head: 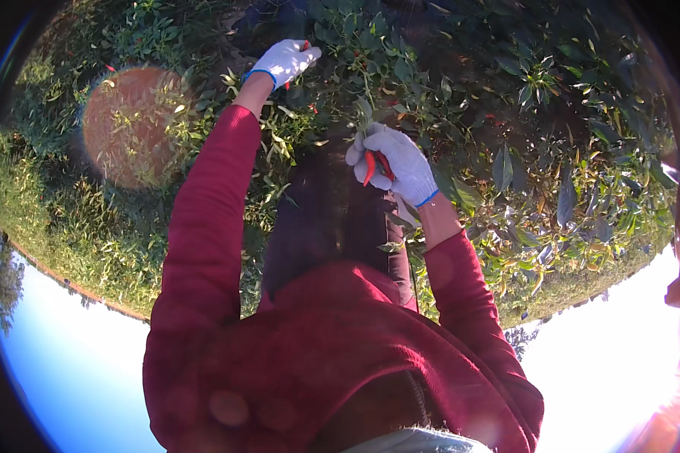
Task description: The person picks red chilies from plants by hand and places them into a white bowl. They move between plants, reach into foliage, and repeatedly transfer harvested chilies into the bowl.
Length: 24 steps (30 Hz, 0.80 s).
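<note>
My left hand (285, 61), in a white knitted glove with a blue cuff edge, is at the upper middle, closed around red chili peppers. One red tip (306, 45) shows at its fingers and another piece of red below the palm. Nearer my body, my right hand (394, 161), gloved the same way, has its fingers curled on red chili peppers (369, 167); at least two show, hanging from the fingers. A leafy green pepper stem (367, 90) rises just above this hand, and its leaves touch the fingertips. Whether those peppers are still attached is hidden.
Dense pepper plants (535, 85) surround me on both sides, with some red peppers among the leaves. My dark-trousered legs (323, 226) stand between the plants. Leaves (394, 246) overlap my right leg. A field edge and sky curve along the lower rim.
</note>
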{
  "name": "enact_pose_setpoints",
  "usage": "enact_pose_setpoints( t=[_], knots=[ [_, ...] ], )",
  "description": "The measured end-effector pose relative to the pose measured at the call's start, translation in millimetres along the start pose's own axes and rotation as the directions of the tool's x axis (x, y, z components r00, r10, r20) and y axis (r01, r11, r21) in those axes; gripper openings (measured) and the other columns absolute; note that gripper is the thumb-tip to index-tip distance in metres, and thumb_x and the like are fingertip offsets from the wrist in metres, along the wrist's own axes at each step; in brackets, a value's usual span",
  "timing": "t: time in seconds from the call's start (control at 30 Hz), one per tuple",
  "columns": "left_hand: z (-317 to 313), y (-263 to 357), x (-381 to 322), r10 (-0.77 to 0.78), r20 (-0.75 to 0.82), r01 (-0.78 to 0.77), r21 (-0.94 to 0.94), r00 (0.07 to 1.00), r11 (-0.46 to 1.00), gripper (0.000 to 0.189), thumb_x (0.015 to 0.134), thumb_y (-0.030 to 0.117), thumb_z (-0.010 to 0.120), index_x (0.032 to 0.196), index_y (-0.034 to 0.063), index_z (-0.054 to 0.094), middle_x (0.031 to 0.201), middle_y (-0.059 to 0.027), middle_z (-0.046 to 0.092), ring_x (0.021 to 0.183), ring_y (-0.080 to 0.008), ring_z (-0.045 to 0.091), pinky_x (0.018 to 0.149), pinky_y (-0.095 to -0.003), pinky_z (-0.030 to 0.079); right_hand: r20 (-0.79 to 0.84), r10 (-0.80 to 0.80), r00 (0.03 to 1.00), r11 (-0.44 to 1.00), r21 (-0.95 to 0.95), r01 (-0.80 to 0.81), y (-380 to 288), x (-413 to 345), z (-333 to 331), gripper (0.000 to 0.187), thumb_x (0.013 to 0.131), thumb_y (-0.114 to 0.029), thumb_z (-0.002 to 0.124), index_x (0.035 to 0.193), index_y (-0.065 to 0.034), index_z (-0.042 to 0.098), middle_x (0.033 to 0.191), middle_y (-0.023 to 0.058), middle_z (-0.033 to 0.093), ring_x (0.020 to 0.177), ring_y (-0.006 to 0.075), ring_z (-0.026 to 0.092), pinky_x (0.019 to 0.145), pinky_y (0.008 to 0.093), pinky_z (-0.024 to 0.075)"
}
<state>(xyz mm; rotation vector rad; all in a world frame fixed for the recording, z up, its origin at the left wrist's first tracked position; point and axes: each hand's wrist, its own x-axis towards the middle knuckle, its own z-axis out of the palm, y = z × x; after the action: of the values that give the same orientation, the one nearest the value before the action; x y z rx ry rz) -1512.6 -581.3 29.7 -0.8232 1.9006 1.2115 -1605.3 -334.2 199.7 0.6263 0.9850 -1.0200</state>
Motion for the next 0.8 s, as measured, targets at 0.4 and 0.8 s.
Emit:
enact_pose_setpoints(
  t=[0.4,0.8],
  knots=[
    [-67,26,-174,0.297,0.139,0.165,-0.984,0.945,-0.065,0.034,0.108,0.035,0.049,0.104,0.005,0.065,0.064,0.0043,0.054,0.039,-0.0044,0.031,0.035,-0.0217,0.027,-0.031,-0.267,0.963,0.964,0.01,0.267,-34,-20,80,0.025,0.102,-0.03,0.06,0.11,-0.0071,0.068,0.057,-0.006,0.04,0.039,0.0023,0.031,0.035,0.0222,0.0205],
    [-43,43,-190,-0.148,0.193,0.21,-0.972,0.97,0.105,0.03,0.107,0.034,0.051,0.095,0.0091,0.061,0.057,0.0081,0.036,0.042,-0.0055,0.025,0.038,-0.0247,0.021,0.25,-0.269,0.93,0.584,-0.726,0.364,8,16,107,0.039,0.094,-0.039,0.065,0.104,-0.0021,0.072,0.085,0.0175,0.071,0.077,0.0241,0.068,0.074,0.0383,0.0534]
  ],
)
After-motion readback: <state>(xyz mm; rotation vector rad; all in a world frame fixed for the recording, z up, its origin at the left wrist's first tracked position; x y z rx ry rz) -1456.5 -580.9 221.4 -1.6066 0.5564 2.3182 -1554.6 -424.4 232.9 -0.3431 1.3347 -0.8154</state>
